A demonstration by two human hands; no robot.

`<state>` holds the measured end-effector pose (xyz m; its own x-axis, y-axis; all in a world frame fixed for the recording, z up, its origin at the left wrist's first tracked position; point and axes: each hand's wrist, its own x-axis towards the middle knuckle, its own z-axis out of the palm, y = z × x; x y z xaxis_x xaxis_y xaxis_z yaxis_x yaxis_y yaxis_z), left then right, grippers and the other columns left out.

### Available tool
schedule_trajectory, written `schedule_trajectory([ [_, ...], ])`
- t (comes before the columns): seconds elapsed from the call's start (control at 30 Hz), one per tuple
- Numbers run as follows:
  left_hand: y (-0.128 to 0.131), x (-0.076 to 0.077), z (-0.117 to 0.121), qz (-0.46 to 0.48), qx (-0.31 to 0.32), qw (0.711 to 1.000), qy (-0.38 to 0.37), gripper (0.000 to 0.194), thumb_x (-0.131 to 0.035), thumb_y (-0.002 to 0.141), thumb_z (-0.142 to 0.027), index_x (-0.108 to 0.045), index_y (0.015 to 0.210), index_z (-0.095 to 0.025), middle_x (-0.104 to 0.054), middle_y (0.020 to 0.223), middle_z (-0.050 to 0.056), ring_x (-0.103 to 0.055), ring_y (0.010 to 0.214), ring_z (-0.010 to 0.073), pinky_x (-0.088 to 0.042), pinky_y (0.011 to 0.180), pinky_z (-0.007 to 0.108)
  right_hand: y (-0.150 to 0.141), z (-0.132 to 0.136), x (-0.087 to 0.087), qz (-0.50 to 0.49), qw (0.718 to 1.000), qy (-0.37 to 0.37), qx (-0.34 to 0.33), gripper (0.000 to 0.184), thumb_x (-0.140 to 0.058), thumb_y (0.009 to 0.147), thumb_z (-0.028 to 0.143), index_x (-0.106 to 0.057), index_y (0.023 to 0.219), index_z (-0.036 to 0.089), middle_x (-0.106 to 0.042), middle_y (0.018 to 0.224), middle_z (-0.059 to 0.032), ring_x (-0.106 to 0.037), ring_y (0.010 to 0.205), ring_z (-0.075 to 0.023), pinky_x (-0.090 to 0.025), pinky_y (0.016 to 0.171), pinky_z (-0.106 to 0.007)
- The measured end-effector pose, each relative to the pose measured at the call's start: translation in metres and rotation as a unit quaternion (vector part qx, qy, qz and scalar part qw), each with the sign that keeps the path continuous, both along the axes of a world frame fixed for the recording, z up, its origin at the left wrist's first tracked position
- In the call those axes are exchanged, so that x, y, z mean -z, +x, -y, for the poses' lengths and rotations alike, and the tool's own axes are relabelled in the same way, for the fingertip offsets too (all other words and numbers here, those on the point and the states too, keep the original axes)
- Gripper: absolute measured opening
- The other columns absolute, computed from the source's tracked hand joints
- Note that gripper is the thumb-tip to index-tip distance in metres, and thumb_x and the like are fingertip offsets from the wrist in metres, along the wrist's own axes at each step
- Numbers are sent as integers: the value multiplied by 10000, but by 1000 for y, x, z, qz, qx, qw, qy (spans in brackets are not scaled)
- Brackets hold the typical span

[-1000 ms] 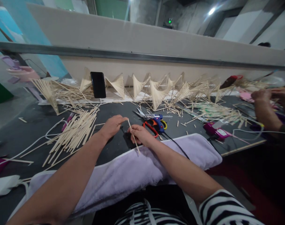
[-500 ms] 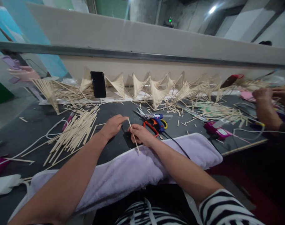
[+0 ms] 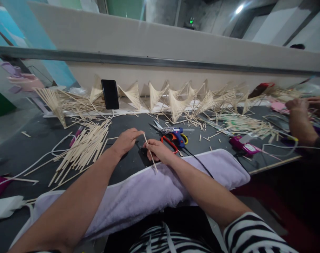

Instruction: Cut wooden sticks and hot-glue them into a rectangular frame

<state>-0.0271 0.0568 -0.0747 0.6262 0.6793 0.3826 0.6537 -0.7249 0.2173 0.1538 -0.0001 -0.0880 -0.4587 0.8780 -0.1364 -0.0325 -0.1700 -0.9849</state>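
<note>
A thin wooden stick slants between my hands over the dark table's front part. Its upper end is pinched at the fingertips of my left hand. Lower down, my right hand grips the same stick between thumb and fingers, the free end pointing toward me. Just beyond my right hand lie a blue glue gun and scissors with a red handle. To the left of my left hand is a loose pile of wooden sticks.
Twisted stick structures line the back, beside an upright phone. Lilac plush cloth covers the front edge. A magenta glue gun and cables lie to the right, near another person's hands. A white cord crosses the left side.
My hands and the stick stay almost where they were. At the right, the other person's hands have shifted slightly.
</note>
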Motion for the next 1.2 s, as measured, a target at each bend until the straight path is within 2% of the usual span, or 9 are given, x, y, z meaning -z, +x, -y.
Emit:
schedule_trajectory([
  [0.47, 3, -2, 1, 2, -2, 1000, -11, 481, -356, 725, -18, -570, 1114, -203, -583, 941, 45, -528, 895, 138, -418, 819, 250, -1, 2, -4, 8, 1000, -8, 7, 136, -431, 803, 324, -440, 832, 191, -500, 370, 60, -268, 241, -57, -152, 285, -151],
  [0.83, 3, 0, 0, 5, 8, 1000, -3, 443, -359, 752, -39, -572, 1108, -194, -583, 927, 53, -531, 897, 146, -418, 823, 252, -1, 2, -5, 14, 1000, -5, 11, 127, -412, 814, 306, -440, 847, 186, -494, 366, 62, -265, 242, -58, -155, 285, -154],
  [0.97, 3, 1, 0, 1, 1, 1000, -2, 469, -359, 739, -26, -568, 1112, -218, -582, 927, 43, -531, 897, 142, -416, 821, 247, -1, 2, -4, 23, 1000, -7, 14, 144, -427, 811, 327, -435, 846, 188, -492, 371, 66, -271, 248, -53, -160, 295, -150],
  [1.2, 4, -1, 0, 5, 2, 1000, -4, 468, -348, 734, -24, -577, 1109, -188, -587, 931, 56, -534, 899, 140, -416, 825, 242, -1, 2, -3, 11, 1000, -10, 16, 168, -450, 798, 355, -431, 837, 193, -492, 373, 72, -254, 241, -48, -144, 289, -151],
])
